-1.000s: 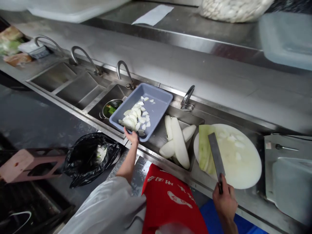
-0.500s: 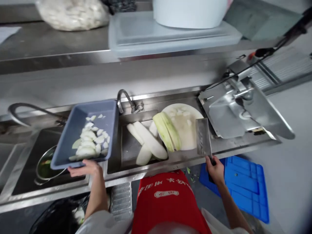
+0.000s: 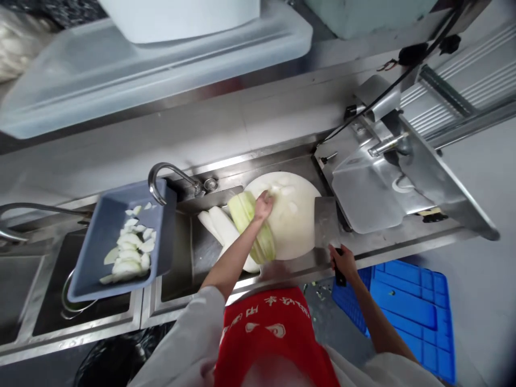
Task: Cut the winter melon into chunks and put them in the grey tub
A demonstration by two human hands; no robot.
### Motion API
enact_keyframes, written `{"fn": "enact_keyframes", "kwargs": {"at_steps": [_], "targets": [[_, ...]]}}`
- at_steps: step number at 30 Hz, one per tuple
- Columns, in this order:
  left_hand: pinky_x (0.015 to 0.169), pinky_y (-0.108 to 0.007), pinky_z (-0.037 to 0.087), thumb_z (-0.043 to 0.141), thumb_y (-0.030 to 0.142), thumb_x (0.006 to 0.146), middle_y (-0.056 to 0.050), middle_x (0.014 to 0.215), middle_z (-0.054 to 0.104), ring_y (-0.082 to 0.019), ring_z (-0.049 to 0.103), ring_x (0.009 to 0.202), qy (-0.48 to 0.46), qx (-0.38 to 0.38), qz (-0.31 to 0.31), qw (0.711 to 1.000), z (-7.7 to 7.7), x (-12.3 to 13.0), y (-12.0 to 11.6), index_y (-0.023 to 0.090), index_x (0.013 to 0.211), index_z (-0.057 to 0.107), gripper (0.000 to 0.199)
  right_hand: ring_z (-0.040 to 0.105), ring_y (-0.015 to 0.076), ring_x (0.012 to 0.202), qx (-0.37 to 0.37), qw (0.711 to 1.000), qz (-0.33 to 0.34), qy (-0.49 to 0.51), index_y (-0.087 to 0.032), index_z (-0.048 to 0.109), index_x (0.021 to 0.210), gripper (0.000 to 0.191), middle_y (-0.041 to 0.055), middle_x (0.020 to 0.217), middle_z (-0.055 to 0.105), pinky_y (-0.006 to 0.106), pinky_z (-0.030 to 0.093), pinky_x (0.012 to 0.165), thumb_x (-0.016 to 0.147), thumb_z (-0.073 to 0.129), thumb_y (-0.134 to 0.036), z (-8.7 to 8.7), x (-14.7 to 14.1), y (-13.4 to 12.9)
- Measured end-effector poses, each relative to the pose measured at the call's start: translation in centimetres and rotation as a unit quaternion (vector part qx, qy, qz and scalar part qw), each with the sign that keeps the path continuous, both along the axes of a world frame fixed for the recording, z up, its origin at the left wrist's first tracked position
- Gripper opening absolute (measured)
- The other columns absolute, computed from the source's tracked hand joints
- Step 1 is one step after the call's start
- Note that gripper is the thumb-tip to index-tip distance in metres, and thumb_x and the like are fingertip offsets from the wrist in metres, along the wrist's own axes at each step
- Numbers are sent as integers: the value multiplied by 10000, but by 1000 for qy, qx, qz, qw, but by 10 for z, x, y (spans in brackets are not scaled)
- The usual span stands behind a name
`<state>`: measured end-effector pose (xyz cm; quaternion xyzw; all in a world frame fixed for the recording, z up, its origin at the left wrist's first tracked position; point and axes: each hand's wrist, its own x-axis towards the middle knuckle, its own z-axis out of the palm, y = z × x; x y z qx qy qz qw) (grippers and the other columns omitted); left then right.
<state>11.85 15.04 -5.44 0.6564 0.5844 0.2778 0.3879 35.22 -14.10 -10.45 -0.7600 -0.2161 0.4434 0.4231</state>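
1. Head view (only one here): compared with half a second ago, the left hand (image 3: 264, 205) is off the blue-grey tub (image 3: 113, 209) and over on the far-left part of the round white board (image 3: 298, 236). The tub now sits by itself over the sinks, well left of the board, white chunks (image 3: 131, 250) inside. The cleaver (image 3: 327, 221) hasn't really gone anywhere, it's at the board's right edge both times.

2. The pale green slabs (image 3: 266, 242) lie side by side along the left side of the board. Long axis runs on a slant, from far left to near right, and the left forearm crosses over the middle of them.

3. Left hand is clearly the nearer one: right against the board-centre side of the slabs, toward their far end, fingers pointing at the small white bits (image 3: 287, 191) at the back of the board. Can't tell if it's pinching anything or just resting there.

4. Right hand (image 3: 342, 260) is clenched round the cleaver's black handle, just off the near-right edge of the board. Bare board separates blade and slabs, so imo that gap is the relation that matters.

5. Peeled white lengths (image 3: 213, 219) sit just left of the board, partly behind the forearm.
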Motion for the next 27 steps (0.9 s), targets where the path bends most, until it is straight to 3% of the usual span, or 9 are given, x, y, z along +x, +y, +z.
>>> {"fn": "enact_keyframes", "kwargs": {"at_steps": [3, 6, 11, 14, 16, 19, 21, 24, 27], "targets": [[1241, -522, 336, 572, 378, 967, -132, 1636, 388, -338, 334, 1530, 148, -19, -16, 989, -8, 28, 37, 207, 1526, 504, 588, 480, 146, 352, -4, 999, 38, -8, -260, 457, 726, 576, -57, 451, 503, 269, 417, 366, 743, 651, -802, -5, 19, 13], [1220, -681, 227, 523, 523, 989, -120, 1704, 229, -404, 181, 1572, 230, -27, -15, 973, -20, 52, 58, 270, 1573, 434, 643, 493, 155, 349, -13, 997, 70, -9, -267, 443, 712, 542, -46, 447, 515, 275, 423, 388, 783, 601, -780, -5, 35, 34], [1312, -562, -2, 490, 415, 1003, -99, 1482, 587, -251, 234, 1579, 214, 73, -166, 960, -42, 83, 53, 202, 1420, 599, 481, 522, 168, 354, -10, 990, 140, -26, -277, 426, 691, 491, -33, 425, 525, 278, 429, 432, 813, 577, -728, -5, 61, 88], [1338, -469, 94, 504, 390, 977, -70, 1372, 673, -211, 406, 1501, 150, 109, -272, 944, -48, 69, 44, 220, 1252, 706, 382, 525, 165, 356, 7, 981, 192, -20, -277, 430, 703, 451, -25, 423, 543, 277, 425, 456, 843, 570, -682, -3, 72, 122], [1320, -458, 202, 488, 402, 984, -96, 1477, 593, -222, 417, 1494, 143, 111, -230, 956, -51, 49, 39, 202, 1287, 686, 414, 526, 162, 358, 6, 976, 216, -21, -273, 446, 717, 417, -20, 422, 553, 275, 422, 469, 863, 571, -643, -2, 76, 143], [1278, -594, 212, 410, 425, 1027, -198, 1622, 386, -309, 215, 1584, 153, 104, -7, 983, -61, 25, 29, 132, 1469, 524, 542, 528, 155, 368, -7, 968, 244, -48, -263, 467, 726, 352, -17, 422, 557, 270, 425, 491, 897, 583, -548, 1, 79, 167], [1259, -665, 160, 415, 454, 1035, -247, 1652, 293, -351, 73, 1602, 145, 103, 83, 981, -71, 22, 20, 101, 1525, 434, 604, 538, 153, 380, -15, 962, 267, -62, -256, 477, 738, 312, -17, 433, 563, 263, 428, 499, 921, 581, -487, 3, 77, 178], [1252, -695, 94, 433, 481, 1035, -255, 1680, 205, -364, -8, 1601, 130, 117, 107, 979, -80, 31, 8, 105, 1551, 383, 641, 551, 147, 390, -4, 950, 305, -62, -248, 485, 765, 282, -27, 446, 572, 251, 427, 500, 945, 578, -444, 5, 68, 185], [1253, -685, 99, 424, 488, 1039, -229, 1701, 147, -363, 15, 1604, 133, 96, 83, 983, -74, 43, -3, 128, 1580, 347, 654, 546, 140, 381, 13, 946, 319, -53, -240, 495, 793, 267, -39, 449, 572, 239, 402, 473, 950, 584, -438, 4, 46, 181]]}}
